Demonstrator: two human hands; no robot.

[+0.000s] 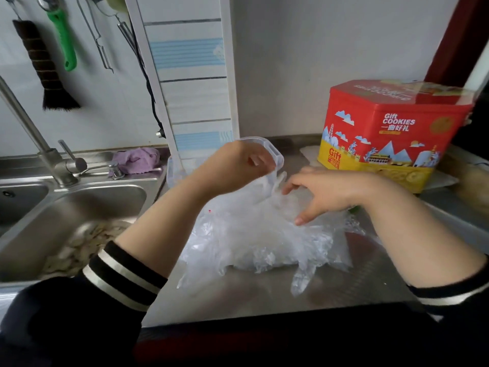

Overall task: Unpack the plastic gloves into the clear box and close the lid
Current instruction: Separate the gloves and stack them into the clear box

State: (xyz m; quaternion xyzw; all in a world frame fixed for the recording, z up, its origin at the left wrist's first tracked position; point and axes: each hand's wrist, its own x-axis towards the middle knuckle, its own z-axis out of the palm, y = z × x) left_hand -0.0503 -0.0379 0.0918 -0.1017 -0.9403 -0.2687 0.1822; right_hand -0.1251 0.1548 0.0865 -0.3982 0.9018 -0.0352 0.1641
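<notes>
Head view is looking down on a steel bench [330, 292] where a loose heap of plastic gloves [254, 239] is lying in the middle, crinkled and translucent, with single glove fingers trailing off its near edge. Left hand [232, 165] is reaching across and curling its fingers round the rim of the clear box [275, 154], which is tilting over the far side of the heap — whether the box is touching the gloves cannot be told through the blur. Right hand [330, 192] is spreading open, palm down, fingertips pressing on top of the gloves without closing on them. Behind it a red and yellow cookie tin [391, 128] is standing at the back right of the bench. Left of the bench a steel sink [79, 207] is sitting with a tap [39, 144] above it — a purple cloth [137, 160] is lying on its back ledge.
</notes>
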